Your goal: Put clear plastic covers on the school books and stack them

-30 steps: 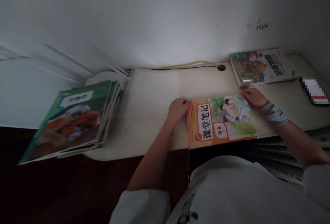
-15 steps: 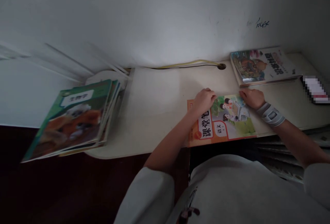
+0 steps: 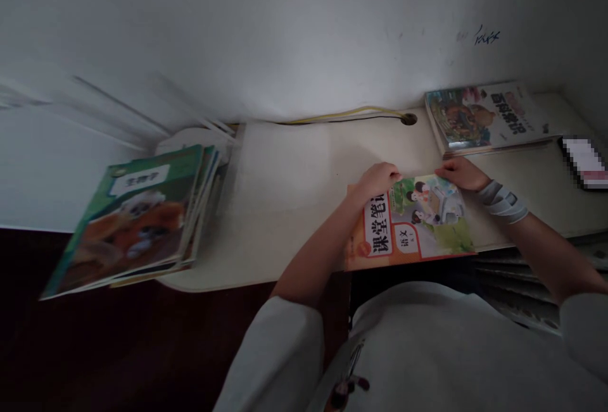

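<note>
An orange-bordered workbook [image 3: 430, 219] with an illustrated cover of children lies at the desk's near edge, in front of my body. My left hand [image 3: 381, 179] grips its far edge, fingers curled over the top left part. At the far right corner of the same workbook, my right hand [image 3: 463, 174] pinches the edge between thumb and fingers. A grey band [image 3: 502, 202] wraps my right wrist. The undersides of the fingers are hidden.
A stack of books with a green-covered one [image 3: 137, 216] on top sits at the left end of the desk [image 3: 285, 209]. More books [image 3: 489, 118] lie at the back right, beside a phone [image 3: 584, 162]. A yellow cable [image 3: 342, 114] runs along the wall to a hole [image 3: 409, 119].
My right hand has shifted slightly left along the workbook's far edge. The workbook has barely moved, and my left hand stays on its edge.
</note>
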`<state>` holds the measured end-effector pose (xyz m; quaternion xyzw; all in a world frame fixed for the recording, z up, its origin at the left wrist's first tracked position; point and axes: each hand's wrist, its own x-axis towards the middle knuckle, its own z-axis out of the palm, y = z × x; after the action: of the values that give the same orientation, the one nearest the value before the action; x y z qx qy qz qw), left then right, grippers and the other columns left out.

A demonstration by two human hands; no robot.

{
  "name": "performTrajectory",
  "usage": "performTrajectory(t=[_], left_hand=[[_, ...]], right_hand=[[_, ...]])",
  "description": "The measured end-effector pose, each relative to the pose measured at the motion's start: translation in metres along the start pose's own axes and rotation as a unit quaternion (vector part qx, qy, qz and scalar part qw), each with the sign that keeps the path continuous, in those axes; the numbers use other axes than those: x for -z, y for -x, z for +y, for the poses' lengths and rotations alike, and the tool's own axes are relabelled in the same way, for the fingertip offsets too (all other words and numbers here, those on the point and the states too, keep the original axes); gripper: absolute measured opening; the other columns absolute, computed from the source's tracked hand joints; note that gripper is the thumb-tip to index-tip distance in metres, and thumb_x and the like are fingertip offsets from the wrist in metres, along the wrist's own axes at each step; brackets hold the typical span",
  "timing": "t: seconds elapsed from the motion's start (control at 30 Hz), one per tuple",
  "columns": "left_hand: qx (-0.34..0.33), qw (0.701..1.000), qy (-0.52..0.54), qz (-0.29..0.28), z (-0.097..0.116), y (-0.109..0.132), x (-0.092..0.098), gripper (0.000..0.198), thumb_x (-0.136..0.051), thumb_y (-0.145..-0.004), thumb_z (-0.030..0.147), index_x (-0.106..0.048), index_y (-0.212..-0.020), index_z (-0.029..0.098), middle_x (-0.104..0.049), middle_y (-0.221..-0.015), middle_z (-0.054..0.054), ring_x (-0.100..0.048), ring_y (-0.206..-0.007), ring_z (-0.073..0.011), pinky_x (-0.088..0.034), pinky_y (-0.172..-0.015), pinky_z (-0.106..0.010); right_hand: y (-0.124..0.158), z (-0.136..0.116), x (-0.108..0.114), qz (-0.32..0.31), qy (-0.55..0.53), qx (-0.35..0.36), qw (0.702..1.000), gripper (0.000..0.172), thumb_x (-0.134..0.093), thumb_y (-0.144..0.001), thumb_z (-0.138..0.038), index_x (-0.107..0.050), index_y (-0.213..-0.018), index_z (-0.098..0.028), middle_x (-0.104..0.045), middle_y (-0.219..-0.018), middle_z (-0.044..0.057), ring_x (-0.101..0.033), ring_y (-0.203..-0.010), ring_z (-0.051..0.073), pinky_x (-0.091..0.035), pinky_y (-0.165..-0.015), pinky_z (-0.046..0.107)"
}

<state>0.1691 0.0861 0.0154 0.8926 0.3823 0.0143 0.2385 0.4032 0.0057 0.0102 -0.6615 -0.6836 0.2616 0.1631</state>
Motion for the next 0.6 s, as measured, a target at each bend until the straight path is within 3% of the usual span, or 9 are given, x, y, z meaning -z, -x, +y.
performTrajectory(t=[0.13, 0.23, 0.33, 0.43, 0.5, 0.6], left_hand=[[0.025, 0.998, -0.042, 0.041, 0.005, 0.010, -0.009, 0.022, -0.048, -0.091, 0.031, -0.066, -0.093, 0.018, -0.068, -0.089, -0.008, -0.061, -0.081, -0.0200, -0.042, -0.072, -0.031], [0.016, 0.994, -0.073, 0.080, 0.007, 0.018, -0.015, 0.024, -0.045, -0.093, 0.031, -0.063, -0.098, 0.017, -0.064, -0.097, -0.010, -0.059, -0.083, -0.0198, -0.042, -0.073, -0.031], [0.000, 0.991, -0.094, 0.095, 0.009, 0.020, -0.021, 0.023, -0.043, -0.094, 0.029, -0.062, -0.098, 0.016, -0.060, -0.101, -0.011, -0.057, -0.090, -0.0202, -0.042, -0.078, -0.031], [-0.010, 0.987, -0.104, 0.126, 0.009, 0.020, -0.028, 0.025, -0.039, -0.095, 0.028, -0.061, -0.100, 0.015, -0.060, -0.101, -0.012, -0.055, -0.097, -0.0225, -0.041, -0.082, -0.033], [-0.013, 0.983, -0.098, 0.154, 0.007, 0.022, -0.031, 0.028, -0.037, -0.096, 0.028, -0.061, -0.100, 0.016, -0.059, -0.104, -0.012, -0.053, -0.100, -0.0231, -0.041, -0.085, -0.034], [-0.006, 0.984, -0.082, 0.161, -0.003, 0.029, -0.030, 0.027, -0.038, -0.096, 0.028, -0.062, -0.098, 0.017, -0.060, -0.105, -0.011, -0.053, -0.100, -0.0231, -0.040, -0.088, -0.036]], right_hand=[[0.007, -0.011, -0.003, 0.050, 0.195, -0.122, 0.972, 0.034, -0.050, -0.085, -0.045, -0.063, -0.071, -0.017, -0.064, -0.072, 0.006, -0.057, -0.068, 0.019, -0.035, -0.059, 0.028], [0.021, -0.024, -0.008, 0.111, 0.307, -0.141, 0.935, 0.034, -0.039, -0.093, -0.036, -0.066, -0.099, -0.015, -0.069, -0.091, 0.014, -0.063, -0.081, 0.026, -0.042, -0.065, 0.033], [0.030, -0.041, -0.025, 0.122, 0.338, -0.014, 0.933, 0.038, -0.032, -0.094, -0.023, -0.060, -0.118, -0.011, -0.064, -0.117, 0.019, -0.059, -0.106, 0.029, -0.043, -0.086, 0.042], [0.028, -0.053, -0.049, 0.059, 0.303, 0.171, 0.936, 0.052, -0.039, -0.094, -0.038, -0.050, -0.131, -0.004, -0.050, -0.138, 0.023, -0.043, -0.130, 0.032, -0.029, -0.107, 0.049], [0.026, -0.053, -0.061, 0.020, 0.273, 0.219, 0.936, 0.069, -0.042, -0.091, -0.051, -0.041, -0.139, -0.002, -0.040, -0.145, 0.025, -0.034, -0.136, 0.034, -0.023, -0.111, 0.053], [0.024, -0.040, -0.062, 0.002, 0.237, 0.219, 0.947, 0.077, -0.039, -0.090, -0.058, -0.034, -0.143, -0.002, -0.034, -0.148, 0.025, -0.031, -0.139, 0.034, -0.024, -0.111, 0.053]])
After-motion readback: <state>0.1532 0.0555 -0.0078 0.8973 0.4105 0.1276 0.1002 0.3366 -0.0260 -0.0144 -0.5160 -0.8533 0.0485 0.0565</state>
